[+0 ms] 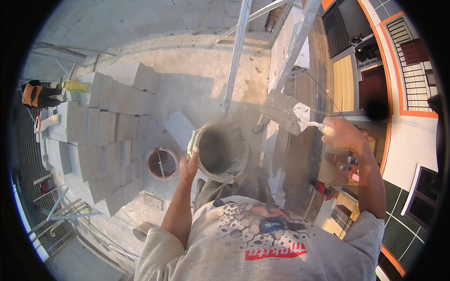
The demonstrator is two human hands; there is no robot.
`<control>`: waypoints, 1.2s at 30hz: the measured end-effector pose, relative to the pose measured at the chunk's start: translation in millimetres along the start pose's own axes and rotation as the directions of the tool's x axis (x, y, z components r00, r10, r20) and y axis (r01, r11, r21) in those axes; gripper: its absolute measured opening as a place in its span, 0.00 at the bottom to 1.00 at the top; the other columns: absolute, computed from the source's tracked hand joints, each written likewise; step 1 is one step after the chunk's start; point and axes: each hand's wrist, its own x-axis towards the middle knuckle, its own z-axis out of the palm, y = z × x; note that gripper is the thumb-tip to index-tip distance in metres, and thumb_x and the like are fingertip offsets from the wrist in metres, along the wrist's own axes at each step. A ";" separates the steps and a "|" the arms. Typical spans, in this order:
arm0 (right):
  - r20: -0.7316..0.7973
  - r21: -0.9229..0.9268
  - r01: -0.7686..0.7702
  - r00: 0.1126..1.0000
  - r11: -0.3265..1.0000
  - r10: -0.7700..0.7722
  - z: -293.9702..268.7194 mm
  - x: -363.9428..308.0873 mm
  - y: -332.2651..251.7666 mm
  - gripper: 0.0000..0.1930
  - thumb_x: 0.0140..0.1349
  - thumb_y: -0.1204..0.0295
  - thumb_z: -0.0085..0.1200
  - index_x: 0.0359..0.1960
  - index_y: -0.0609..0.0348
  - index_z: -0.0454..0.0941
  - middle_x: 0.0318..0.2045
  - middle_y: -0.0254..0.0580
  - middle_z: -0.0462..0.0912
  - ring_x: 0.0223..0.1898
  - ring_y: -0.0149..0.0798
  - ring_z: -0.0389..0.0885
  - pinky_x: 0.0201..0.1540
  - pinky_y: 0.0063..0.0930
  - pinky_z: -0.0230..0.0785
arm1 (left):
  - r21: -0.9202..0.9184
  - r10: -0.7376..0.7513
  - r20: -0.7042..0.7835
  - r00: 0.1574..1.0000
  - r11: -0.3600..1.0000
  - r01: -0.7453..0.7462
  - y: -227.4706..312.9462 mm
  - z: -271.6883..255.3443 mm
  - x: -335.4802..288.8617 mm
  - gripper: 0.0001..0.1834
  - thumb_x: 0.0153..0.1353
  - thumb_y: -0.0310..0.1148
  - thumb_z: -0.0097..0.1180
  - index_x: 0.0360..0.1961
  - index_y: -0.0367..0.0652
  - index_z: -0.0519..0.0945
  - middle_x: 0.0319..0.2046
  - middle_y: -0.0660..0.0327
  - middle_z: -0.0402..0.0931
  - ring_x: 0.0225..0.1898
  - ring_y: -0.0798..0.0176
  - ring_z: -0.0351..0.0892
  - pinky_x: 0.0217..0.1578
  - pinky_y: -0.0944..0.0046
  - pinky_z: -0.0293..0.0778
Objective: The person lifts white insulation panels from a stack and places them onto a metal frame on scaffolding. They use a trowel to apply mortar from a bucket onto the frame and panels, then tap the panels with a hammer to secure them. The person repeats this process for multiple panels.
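My left hand is closed on the rim of a mortar-crusted bucket, by a pale green piece at its edge. The bucket is held in front of my body with its mouth facing up, and its inside is dark and hard to make out. Out to the right, my right hand grips the handle of a trowel. Grey mortar smears the trowel's flat blade, and a whitish lump sits near its handle. The blade is raised apart from the bucket, beside the top of a pale block wall.
A tall stack of pale blocks fills the left side. Near it stand a second bucket with a bar across its mouth and a flat pale slab. Metal posts rise ahead. Metal framing lies at lower left.
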 end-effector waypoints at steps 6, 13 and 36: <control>-0.135 -0.419 0.168 0.960 0.892 -0.245 173.5 24.4 -120.1 0.10 0.50 0.72 0.58 0.35 0.57 0.82 0.30 0.46 0.85 0.37 0.47 0.85 0.38 0.41 0.77 | -0.114 0.205 -0.070 0.976 0.971 -0.212 71.9 -64.1 -25.1 0.34 0.65 0.58 0.52 0.19 0.33 0.76 0.18 0.67 0.68 0.24 0.71 0.64 0.26 0.64 0.64; -0.060 -0.359 0.208 0.968 0.910 -0.245 219.2 28.0 -235.9 0.08 0.50 0.71 0.57 0.32 0.53 0.86 0.34 0.44 0.86 0.39 0.45 0.85 0.38 0.38 0.77 | -0.134 0.481 -0.065 0.874 0.864 -0.485 109.3 -121.0 -81.7 0.35 0.63 0.59 0.53 0.15 0.35 0.75 0.10 0.63 0.65 0.16 0.68 0.62 0.20 0.60 0.63; -0.392 0.193 0.194 0.914 0.962 -0.106 270.6 -41.5 -216.9 0.16 0.44 0.58 0.57 0.30 0.57 0.80 0.28 0.57 0.82 0.33 0.59 0.80 0.39 0.47 0.72 | -0.380 0.536 -0.156 0.830 0.743 -0.551 70.0 -191.7 -71.0 0.29 0.66 0.50 0.53 0.17 0.36 0.73 0.17 0.71 0.66 0.23 0.74 0.61 0.23 0.67 0.59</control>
